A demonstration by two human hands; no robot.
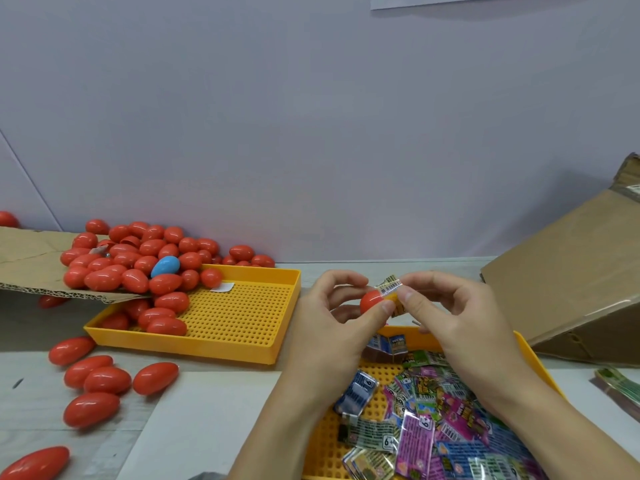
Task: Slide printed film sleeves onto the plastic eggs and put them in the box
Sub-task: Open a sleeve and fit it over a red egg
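Pale wall behind, grey table [41, 382] below, strewn with loose red eggs. Held above the near yellow tray [540, 362] of printed sleeves: one red egg [371, 301], long axis roughly level, pointing left to right between the hands. Left hand [332, 317] pinching the bare left end; right hand [450, 317] pinching a film sleeve [391, 289] at the right end, partly on, to be drawn leftward. Right end of the egg hidden by sleeve and fingers. Cardboard box [568, 271] lying well to the right, nearer the right hand, cut off at the frame edge; opening not visible.
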